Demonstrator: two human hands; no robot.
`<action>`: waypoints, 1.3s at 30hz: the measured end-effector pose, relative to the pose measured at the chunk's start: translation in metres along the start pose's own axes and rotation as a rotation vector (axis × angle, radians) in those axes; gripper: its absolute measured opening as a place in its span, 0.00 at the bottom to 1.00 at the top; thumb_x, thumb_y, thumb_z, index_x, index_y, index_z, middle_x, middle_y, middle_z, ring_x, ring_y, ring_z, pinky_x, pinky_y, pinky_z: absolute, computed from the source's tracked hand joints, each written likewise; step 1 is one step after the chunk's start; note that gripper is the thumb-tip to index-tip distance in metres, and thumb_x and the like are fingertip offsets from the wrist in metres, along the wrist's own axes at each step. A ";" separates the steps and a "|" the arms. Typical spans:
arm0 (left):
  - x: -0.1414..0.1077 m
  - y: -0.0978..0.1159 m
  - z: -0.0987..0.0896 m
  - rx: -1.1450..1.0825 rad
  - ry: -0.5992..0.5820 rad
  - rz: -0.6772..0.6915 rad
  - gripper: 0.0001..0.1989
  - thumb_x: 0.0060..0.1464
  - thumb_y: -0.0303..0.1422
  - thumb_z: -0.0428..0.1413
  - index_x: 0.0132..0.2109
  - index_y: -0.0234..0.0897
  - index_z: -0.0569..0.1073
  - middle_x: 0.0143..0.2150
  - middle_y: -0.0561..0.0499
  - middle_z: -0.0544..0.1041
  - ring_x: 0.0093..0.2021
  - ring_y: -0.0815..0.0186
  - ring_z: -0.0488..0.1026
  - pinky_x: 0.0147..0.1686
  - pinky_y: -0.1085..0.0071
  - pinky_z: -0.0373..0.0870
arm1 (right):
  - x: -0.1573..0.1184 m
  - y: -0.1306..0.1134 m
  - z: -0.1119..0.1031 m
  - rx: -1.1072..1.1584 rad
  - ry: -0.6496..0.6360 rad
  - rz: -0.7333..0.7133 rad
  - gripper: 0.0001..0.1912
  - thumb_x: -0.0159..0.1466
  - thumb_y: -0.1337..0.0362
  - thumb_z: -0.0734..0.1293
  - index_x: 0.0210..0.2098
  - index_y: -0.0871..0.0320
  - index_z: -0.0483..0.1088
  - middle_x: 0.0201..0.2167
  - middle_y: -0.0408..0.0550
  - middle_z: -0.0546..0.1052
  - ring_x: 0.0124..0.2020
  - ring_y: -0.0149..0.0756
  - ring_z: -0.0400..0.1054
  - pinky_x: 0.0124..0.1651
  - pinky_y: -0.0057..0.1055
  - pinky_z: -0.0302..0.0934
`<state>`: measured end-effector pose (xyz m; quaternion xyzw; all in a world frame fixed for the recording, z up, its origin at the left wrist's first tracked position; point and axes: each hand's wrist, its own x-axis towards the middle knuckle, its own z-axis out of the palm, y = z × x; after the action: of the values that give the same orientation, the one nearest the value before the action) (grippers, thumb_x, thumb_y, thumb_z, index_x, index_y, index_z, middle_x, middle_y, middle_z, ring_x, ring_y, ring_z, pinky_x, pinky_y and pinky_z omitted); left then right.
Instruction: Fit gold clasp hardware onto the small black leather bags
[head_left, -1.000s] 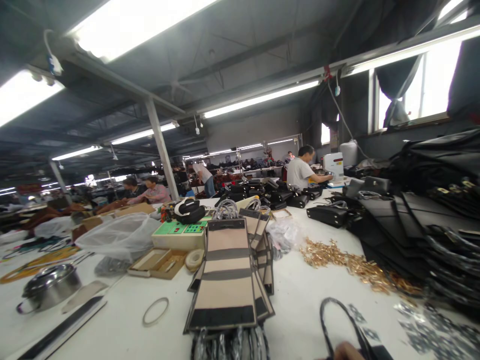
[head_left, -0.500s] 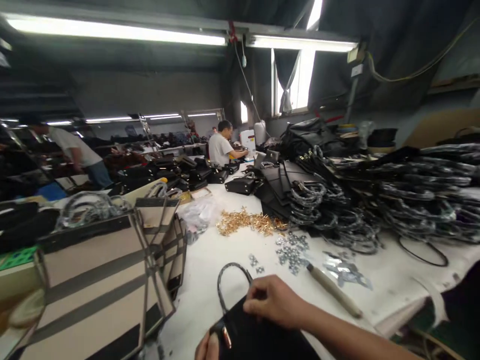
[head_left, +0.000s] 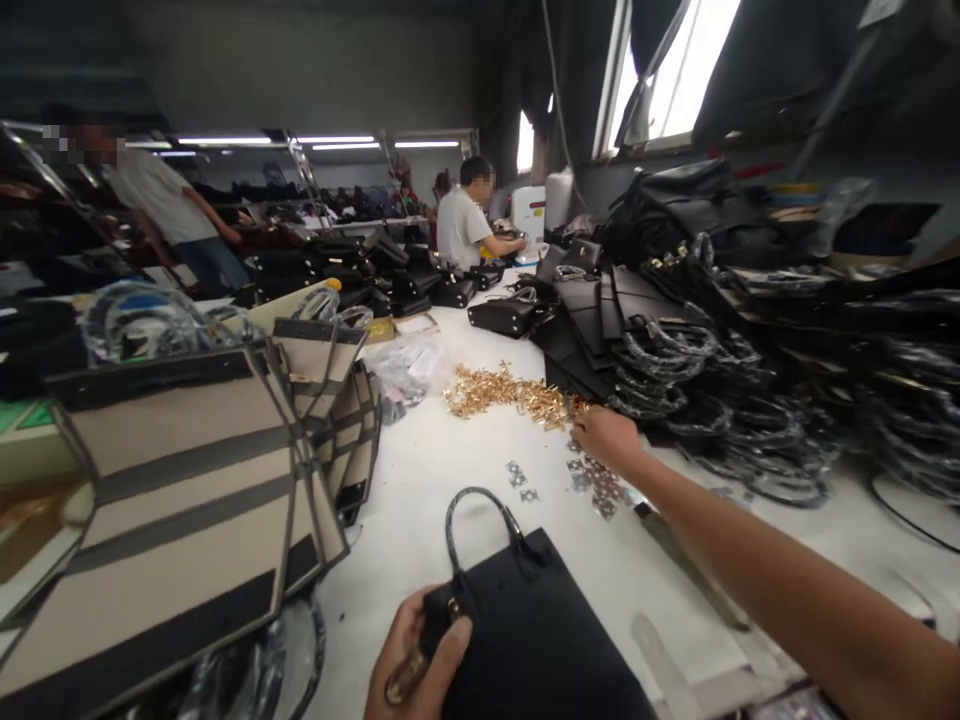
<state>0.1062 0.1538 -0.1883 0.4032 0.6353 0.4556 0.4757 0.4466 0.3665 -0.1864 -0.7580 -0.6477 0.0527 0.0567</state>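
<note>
Fingers (head_left: 439, 650) of my left hand (head_left: 409, 665) clamp the black handbag (head_left: 525, 630); right-hand grip unreadable.
Handbag lies on white bench (head_left: 442, 470) near me, handle up; my right hand (head_left: 607, 435) reaches gold fittings (head_left: 510, 392) beside beige bags (head_left: 187, 500).

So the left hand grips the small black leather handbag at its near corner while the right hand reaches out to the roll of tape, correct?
Not quite. The left hand does grip the small black leather handbag, but the head view shows the right hand stretched out to the heap of small gold metal fittings on the white table, not a roll of tape.
</note>
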 end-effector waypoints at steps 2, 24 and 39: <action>-0.003 -0.004 -0.003 -0.027 -0.042 -0.004 0.32 0.47 0.48 0.66 0.56 0.38 0.71 0.51 0.44 0.82 0.53 0.51 0.79 0.54 0.61 0.75 | -0.001 0.004 0.000 -0.021 -0.029 -0.032 0.16 0.70 0.62 0.62 0.44 0.56 0.81 0.50 0.57 0.79 0.50 0.47 0.74 0.43 0.32 0.61; 0.051 0.055 0.050 1.207 -0.532 0.811 0.13 0.61 0.26 0.55 0.51 0.40 0.77 0.58 0.46 0.78 0.62 0.51 0.69 0.65 0.49 0.63 | -0.032 -0.006 -0.011 0.133 -0.007 -0.177 0.17 0.70 0.50 0.67 0.51 0.53 0.79 0.52 0.52 0.79 0.49 0.44 0.74 0.47 0.33 0.64; 0.062 0.076 0.047 1.135 -0.715 0.796 0.06 0.61 0.35 0.61 0.44 0.42 0.80 0.44 0.49 0.80 0.51 0.56 0.72 0.52 0.62 0.66 | -0.123 -0.036 -0.005 0.285 -0.085 -0.451 0.15 0.75 0.61 0.60 0.47 0.53 0.79 0.49 0.49 0.80 0.51 0.38 0.73 0.52 0.28 0.62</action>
<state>0.1444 0.2419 -0.1359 0.9049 0.3868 0.0397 0.1731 0.3930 0.2502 -0.1754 -0.5761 -0.7879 0.1611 0.1460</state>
